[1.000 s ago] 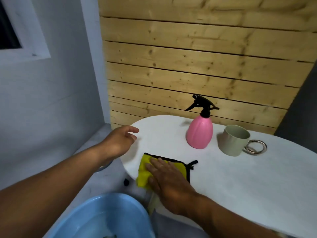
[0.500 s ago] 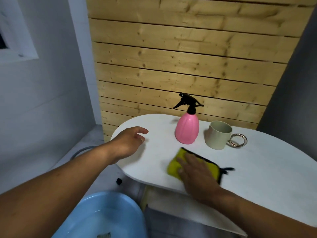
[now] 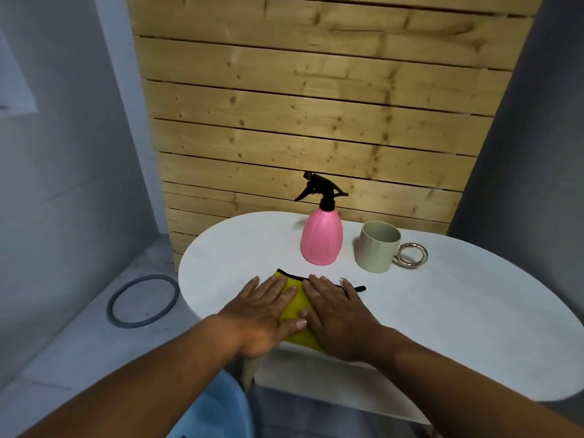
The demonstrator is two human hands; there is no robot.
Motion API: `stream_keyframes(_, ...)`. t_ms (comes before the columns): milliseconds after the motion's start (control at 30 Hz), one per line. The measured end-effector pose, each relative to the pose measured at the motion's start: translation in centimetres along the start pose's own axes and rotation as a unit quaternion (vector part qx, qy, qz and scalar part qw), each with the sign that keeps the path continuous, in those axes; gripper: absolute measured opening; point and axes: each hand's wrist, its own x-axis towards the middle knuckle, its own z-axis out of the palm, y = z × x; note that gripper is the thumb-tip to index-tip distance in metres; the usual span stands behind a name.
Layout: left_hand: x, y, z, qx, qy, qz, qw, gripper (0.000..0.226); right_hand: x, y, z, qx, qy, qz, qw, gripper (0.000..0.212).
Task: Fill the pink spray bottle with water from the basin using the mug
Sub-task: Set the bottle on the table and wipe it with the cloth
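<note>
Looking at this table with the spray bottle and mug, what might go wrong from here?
1. The pink spray bottle still wears its black trigger head, so pouring now would likely spill.
2. The yellow cloth under the left hand and right hand overhangs the table edge and may slide off.
3. The mug stands close beside the bottle; reaching for it might tip the bottle.

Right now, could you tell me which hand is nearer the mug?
Right. The right hand lies flat on the yellow cloth, below-left of the mug; the left hand is farther left.
</note>
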Motion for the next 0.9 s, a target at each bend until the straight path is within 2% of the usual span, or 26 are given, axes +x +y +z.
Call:
stream_keyframes(67, 0.7, 1.5, 0.1, 0.021, 0.002, 0.005, 1.000, 0.097, -0.6, 1.0, -0.2, -0.017, 0.005, 0.012, 1.000, 0.095)
stream_keyframes(133, 1.9, 3.6, 0.4, 0.023, 0.006, 0.011, 1.000, 0.079, -2.0, 2.9, -0.2, -0.029, -0.002, 0.021, 0.999, 0.101)
stream_keyframes(300, 5.3, 10.0, 0.3, 0.027, 0.006, 0.057, 0.998, 0.078, -6.4, 8.5, -1.5, -0.045, -0.038, 0.090, 0.994, 0.119)
stream_keyframes(400, 6.1, 12.3, 0.6, 0.029, 0.008, 0.074, 0.997, 0.075, -8.1, 9.6, -1.9, -0.052, -0.045, 0.129, 0.989, 0.123)
stream_keyframes(500, 5.4, 11.7, 0.7, 0.032, 0.004, 0.067, 0.997, 0.070, -8.3, 8.3, -1.9, -0.052, -0.021, 0.133, 0.990, 0.123)
stream_keyframes(700, 0.9, 7.5, 0.7, 0.061, -0.020, 0.045, 0.997, 0.070, -7.2, 4.3, -1.1, 0.017, -0.033, 0.054, 0.998, 0.114)
stream_keyframes(900, -3.3, 1.9, -0.5, 0.062, -0.045, -0.031, 0.997, 0.074, -2.5, -0.6, -0.6, 0.034, -0.053, -0.014, 0.998, 0.097)
